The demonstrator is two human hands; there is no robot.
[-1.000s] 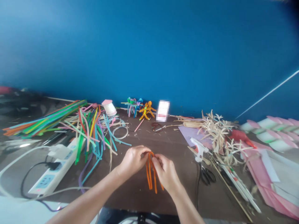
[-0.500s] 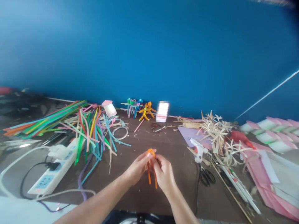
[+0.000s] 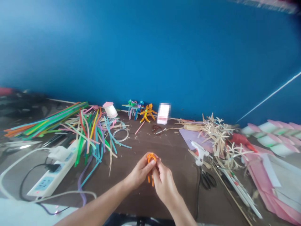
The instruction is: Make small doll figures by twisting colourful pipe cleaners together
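Observation:
An orange pipe cleaner (image 3: pixel 150 155) is bent into a small loop, with two loose ends hanging below my fingers. My left hand (image 3: pixel 140 169) pinches it from the left, the thumb lying over the loop's front. From the right, my right hand (image 3: pixel 163 179) is closed on the same piece, fingertips touching those of the left. Part of the orange piece is hidden by the fingers. At the back stand small pipe cleaner figures: an orange and yellow one (image 3: pixel 147 113) and blue, green and purple ones (image 3: pixel 134 110).
Left are loose pipe cleaners (image 3: pixel 92 130), a power strip (image 3: pixel 50 179) with cables, and a white cup (image 3: pixel 110 110). To the right lie a glue gun (image 3: pixel 199 153), black-handled scissors (image 3: pixel 208 180), dried straw flowers (image 3: pixel 217 131) and pink paper (image 3: pixel 265 185). A blue wall (image 3: pixel 150 56) rises behind.
My left thumb has shifted to the right across the orange loop. The loose ends have swung and show shorter below my fingers. Both hands stay closed on the piece.

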